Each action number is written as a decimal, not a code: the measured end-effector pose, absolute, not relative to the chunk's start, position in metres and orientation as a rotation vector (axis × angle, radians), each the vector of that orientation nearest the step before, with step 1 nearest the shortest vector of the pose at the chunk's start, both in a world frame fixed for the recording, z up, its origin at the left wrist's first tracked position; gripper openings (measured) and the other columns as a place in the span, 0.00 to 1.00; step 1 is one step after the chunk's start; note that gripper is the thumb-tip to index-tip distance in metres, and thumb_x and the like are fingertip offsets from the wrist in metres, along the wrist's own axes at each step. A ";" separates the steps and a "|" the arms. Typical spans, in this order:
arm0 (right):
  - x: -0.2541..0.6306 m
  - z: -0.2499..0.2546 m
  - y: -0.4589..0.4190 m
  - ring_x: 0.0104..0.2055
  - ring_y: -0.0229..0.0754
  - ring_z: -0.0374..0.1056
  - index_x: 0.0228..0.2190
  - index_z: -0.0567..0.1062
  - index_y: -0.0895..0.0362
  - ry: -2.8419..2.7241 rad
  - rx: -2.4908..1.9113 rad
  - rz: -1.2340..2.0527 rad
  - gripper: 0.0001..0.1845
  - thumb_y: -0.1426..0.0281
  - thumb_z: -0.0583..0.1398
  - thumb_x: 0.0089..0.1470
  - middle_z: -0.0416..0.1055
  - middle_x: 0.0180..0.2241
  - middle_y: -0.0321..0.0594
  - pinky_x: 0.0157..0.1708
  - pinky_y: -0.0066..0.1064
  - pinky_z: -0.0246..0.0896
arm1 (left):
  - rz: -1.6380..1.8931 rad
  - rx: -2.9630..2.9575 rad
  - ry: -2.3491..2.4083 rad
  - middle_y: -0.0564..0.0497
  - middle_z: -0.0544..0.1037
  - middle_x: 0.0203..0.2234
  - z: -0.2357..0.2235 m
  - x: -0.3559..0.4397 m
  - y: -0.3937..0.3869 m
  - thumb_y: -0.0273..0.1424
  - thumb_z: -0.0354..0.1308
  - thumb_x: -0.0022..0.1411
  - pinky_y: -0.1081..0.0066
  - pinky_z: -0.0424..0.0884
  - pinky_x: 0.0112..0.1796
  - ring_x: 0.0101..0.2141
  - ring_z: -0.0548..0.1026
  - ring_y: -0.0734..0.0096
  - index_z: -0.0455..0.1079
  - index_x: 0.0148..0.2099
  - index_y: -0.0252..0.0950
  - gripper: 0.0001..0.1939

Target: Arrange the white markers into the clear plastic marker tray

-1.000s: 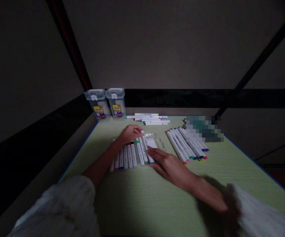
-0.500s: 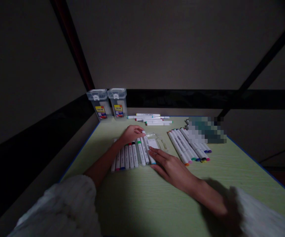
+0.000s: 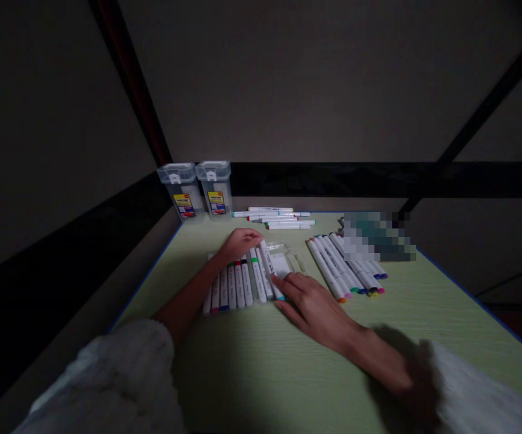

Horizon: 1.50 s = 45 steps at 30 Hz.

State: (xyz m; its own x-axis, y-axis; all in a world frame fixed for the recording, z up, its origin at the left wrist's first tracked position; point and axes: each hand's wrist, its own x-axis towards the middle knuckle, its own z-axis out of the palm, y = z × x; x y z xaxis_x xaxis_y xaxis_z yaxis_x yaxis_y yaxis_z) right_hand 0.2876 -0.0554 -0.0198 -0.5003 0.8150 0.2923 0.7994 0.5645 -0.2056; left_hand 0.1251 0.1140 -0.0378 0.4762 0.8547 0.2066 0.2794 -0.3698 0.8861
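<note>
A white marker [image 3: 268, 263] with a light blue lower end lies slanted at the right of a row of white markers [image 3: 239, 286] in a clear plastic case [image 3: 295, 259]. My left hand [image 3: 242, 242] is at its far end, fingers bent and drawn together against the tip. It covers the upper ends of several markers in the row. My right hand [image 3: 313, 304] reaches in from the right, its fingers stretched over the marker's near end. The index fingertip touches the barrel, and the thumb is spread apart beside the light blue end.
Another group of white markers [image 3: 343, 265] with coloured ends lies to the right, partly under a pixelated patch [image 3: 376, 236]. More markers [image 3: 279, 218] lie at the table's back edge. Two lidded clear boxes [image 3: 216, 191] stand at the back left. Walls enclose the table [image 3: 243, 367].
The marker's near end has moved slightly left, toward the row. My left fingertips have drawn back a little from its far end. My right hand has barely moved.
</note>
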 end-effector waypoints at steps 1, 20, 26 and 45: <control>0.288 -0.020 -0.055 0.39 0.45 0.61 0.49 0.63 0.65 -2.449 -1.316 0.053 0.21 0.67 0.49 0.56 0.66 0.36 0.47 0.41 0.41 0.60 | 0.886 1.891 0.943 0.48 0.76 0.26 -0.037 0.125 0.114 0.29 0.54 0.48 0.73 0.68 0.34 0.29 0.73 0.72 0.71 0.31 0.28 0.09; 0.296 -0.015 -0.056 0.37 0.43 0.59 0.44 0.66 0.59 -2.377 -1.446 -0.044 0.18 0.77 0.50 0.50 0.62 0.33 0.43 0.38 0.36 0.52 | 1.019 1.731 0.981 0.52 0.74 0.20 -0.020 0.125 0.110 0.28 0.55 0.48 0.75 0.69 0.30 0.24 0.71 0.78 0.70 0.27 0.29 0.06; 0.300 -0.013 -0.055 0.32 0.42 0.58 0.38 0.67 0.58 -2.385 -1.531 -0.142 0.12 0.77 0.49 0.52 0.61 0.31 0.42 0.32 0.32 0.50 | 0.948 1.690 0.973 0.50 0.74 0.21 -0.013 0.129 0.104 0.27 0.56 0.49 0.74 0.69 0.31 0.24 0.72 0.78 0.70 0.28 0.28 0.06; 0.306 -0.017 -0.055 0.29 0.40 0.59 0.42 0.68 0.59 -2.305 -1.353 -0.141 0.15 0.74 0.47 0.55 0.63 0.28 0.41 0.29 0.31 0.51 | 0.868 1.675 0.914 0.52 0.73 0.18 -0.005 0.133 0.094 0.24 0.57 0.47 0.76 0.70 0.29 0.22 0.72 0.78 0.67 0.24 0.28 0.03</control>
State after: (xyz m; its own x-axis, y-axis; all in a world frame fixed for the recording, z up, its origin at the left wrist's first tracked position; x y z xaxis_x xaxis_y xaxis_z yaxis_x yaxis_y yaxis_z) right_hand 0.3056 -0.0547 -0.0168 -0.4097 0.8008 0.4369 0.8480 0.5109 -0.1412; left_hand 0.1326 0.0936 -0.0052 0.4569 0.8814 0.1197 0.1654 -0.2164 0.9622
